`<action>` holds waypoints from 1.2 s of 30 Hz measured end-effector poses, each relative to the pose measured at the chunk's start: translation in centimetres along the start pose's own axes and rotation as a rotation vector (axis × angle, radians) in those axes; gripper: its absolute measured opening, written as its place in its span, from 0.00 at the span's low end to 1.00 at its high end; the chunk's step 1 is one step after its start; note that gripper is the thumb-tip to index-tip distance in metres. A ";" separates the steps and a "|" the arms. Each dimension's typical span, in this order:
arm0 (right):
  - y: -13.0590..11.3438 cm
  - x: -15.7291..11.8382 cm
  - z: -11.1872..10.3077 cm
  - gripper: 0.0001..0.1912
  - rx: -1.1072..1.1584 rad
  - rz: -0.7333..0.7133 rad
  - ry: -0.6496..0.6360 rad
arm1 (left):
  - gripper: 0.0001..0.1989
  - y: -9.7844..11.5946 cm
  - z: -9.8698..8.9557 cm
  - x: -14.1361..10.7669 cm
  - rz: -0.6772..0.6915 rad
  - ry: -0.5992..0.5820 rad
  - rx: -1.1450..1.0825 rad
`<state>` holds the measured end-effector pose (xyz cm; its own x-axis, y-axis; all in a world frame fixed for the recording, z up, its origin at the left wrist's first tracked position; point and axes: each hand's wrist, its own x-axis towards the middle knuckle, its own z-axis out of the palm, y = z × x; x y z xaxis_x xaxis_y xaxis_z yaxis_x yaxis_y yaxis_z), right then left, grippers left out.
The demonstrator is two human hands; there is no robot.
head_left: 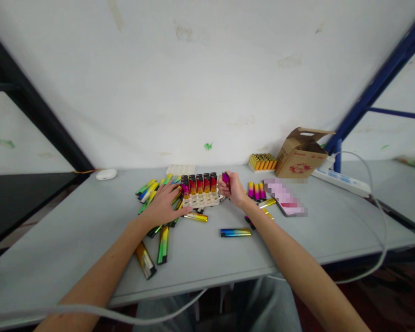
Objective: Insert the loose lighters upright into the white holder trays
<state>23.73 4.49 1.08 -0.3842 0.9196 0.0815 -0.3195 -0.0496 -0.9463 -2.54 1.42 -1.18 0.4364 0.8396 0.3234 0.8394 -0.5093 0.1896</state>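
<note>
A white tray point(201, 201) with round holes stands mid-table, its back part filled with upright red and purple lighters point(199, 183). My left hand point(164, 205) is spread beside the tray's left side, over a pile of green, yellow and blue lighters point(148, 190). Its thumb reaches toward the tray's front left corner. Just right of the tray, my right hand point(232, 188) is closed around a purple lighter point(225, 177) held upright. A blue and yellow lighter point(235, 232) lies in front, and a green one point(163, 244) lies nearer the left forearm.
At the back right are a tray of orange lighters point(263, 162), an open cardboard box point(299, 159) and a power strip point(342, 181). Three purple-yellow lighters point(257, 191) lie beside a phone point(284, 197). Another holed tray point(180, 169) and a white case point(106, 174) are at the back.
</note>
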 end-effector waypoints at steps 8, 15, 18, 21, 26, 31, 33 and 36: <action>0.0 -0.2 0.3 0.28 -0.046 0.002 0.002 | 0.38 -0.2 0.2 0.0 0.015 0.028 -0.027; -0.2 -0.6 0.3 0.24 -0.018 0.022 -0.121 | 0.40 0.0 0.2 0.0 -0.003 0.014 -0.025; -0.7 -0.9 0.5 0.15 0.019 0.028 -0.150 | 0.41 0.0 0.2 0.0 -0.007 0.007 -0.022; -1.0 -1.2 0.8 0.09 0.024 0.002 -0.163 | 0.40 -0.1 0.2 -0.1 0.005 0.020 -0.035; -0.6 -1.4 1.3 0.08 -0.028 -0.051 -0.164 | 0.40 -0.3 0.6 -0.2 -0.003 0.029 -0.040; -0.6 -1.7 1.9 0.17 -0.202 -0.105 -0.208 | 0.37 -0.3 0.8 -0.2 0.017 0.054 -0.045; -0.9 -2.0 2.2 0.20 -0.290 -0.124 -0.239 | 0.37 -0.3 0.7 -0.2 0.021 0.045 -0.043; -1.3 -2.5 2.7 0.20 -0.380 -0.180 -0.251 | 0.39 -0.3 0.6 -0.1 0.009 0.027 -0.033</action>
<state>22.73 1.18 2.92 -0.5637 0.7760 0.2828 -0.0789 0.2903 -0.9537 -2.63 1.55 -1.87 0.4345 0.8297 0.3505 0.8241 -0.5233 0.2169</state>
